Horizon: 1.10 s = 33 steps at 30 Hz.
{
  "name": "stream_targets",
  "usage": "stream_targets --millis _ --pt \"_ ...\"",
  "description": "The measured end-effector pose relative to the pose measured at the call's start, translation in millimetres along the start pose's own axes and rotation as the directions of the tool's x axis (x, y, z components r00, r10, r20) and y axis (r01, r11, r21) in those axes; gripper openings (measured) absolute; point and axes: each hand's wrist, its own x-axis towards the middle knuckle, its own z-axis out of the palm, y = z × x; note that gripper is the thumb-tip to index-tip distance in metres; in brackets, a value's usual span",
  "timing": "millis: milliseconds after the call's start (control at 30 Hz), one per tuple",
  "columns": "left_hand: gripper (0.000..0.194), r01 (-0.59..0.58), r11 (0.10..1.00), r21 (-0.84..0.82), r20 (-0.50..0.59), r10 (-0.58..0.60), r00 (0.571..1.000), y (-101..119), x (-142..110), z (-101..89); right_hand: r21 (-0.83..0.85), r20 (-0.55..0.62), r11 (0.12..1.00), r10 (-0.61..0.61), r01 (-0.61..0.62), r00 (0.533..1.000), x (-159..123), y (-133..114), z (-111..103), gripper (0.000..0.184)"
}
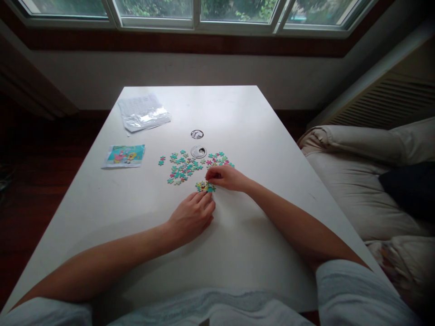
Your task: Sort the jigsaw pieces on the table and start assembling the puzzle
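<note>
A small cluster of joined jigsaw puzzle pieces, with a yellow cartoon face and turquoise parts, lies on the white table. My left hand rests at its near edge, fingers stretched out and fingertips touching it. Over the cluster's right side, my right hand pinches a puzzle piece that its fingers mostly hide. Loose puzzle pieces, mostly turquoise with some pink and green, spread just beyond both hands. More loose pieces lie behind my right hand.
Beyond the pieces are a round clear-rimmed disc and a dark-edged round item. A cartoon picture packet lies at left, with clear plastic bags and paper farther back. A cushioned sofa stands right of the table.
</note>
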Motion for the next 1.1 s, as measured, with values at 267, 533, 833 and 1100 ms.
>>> stream_targets --millis 267,533,833,1100 --pt "0.016 0.001 1.000 -0.003 -0.014 -0.001 1.000 -1 0 -0.1 0.025 -0.048 1.000 0.011 -0.010 0.999 2 -5 8 0.011" --pt "0.015 0.001 1.000 -0.022 -0.023 -0.001 1.000 -1 1 -0.2 -0.054 -0.119 0.998 0.027 -0.034 0.993 -2 -16 12 0.007" --pt "0.015 0.003 1.000 -0.021 -0.018 -0.004 1.000 0 1 -0.4 -0.105 -0.125 0.994 0.009 -0.023 0.992 -2 -16 12 0.007" --pt "0.015 -0.003 1.000 -0.004 -0.010 0.003 1.000 -1 2 -0.6 -0.197 -0.110 0.978 -0.087 0.064 0.990 -3 -16 13 0.005"
